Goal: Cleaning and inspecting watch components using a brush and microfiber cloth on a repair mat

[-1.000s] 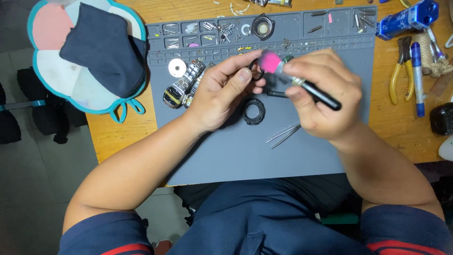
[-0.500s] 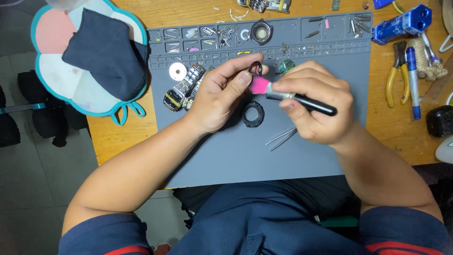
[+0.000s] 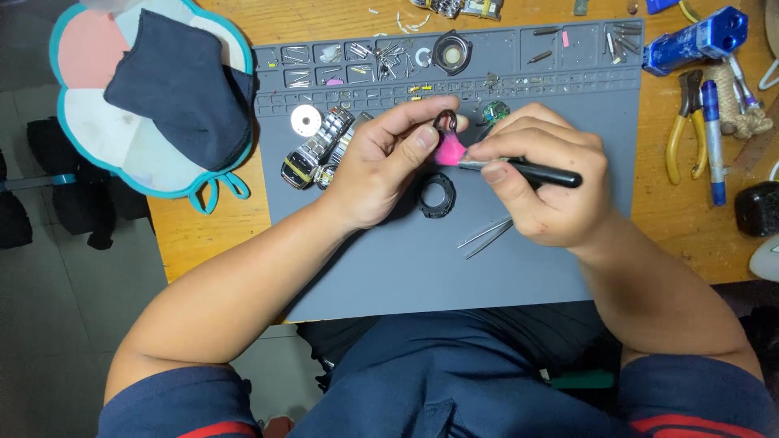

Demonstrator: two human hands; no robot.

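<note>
Left hand (image 3: 381,166) pinches small dark ring (image 3: 443,122); right hand (image 3: 544,182) presses pink-tipped brush (image 3: 449,151).

A wooden table (image 3: 213,231) carries a grey work mat (image 3: 406,259) at centre. A flower-shaped pad (image 3: 81,122) lies upper left; yellow-handled pliers (image 3: 680,134) and a blue pen (image 3: 712,138) lie upper right.

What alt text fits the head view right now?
Over a grey mat, the left hand pinches a small dark ring while the right hand touches a pink-tipped brush to it. A black bezel and tweezers lie below.
</note>
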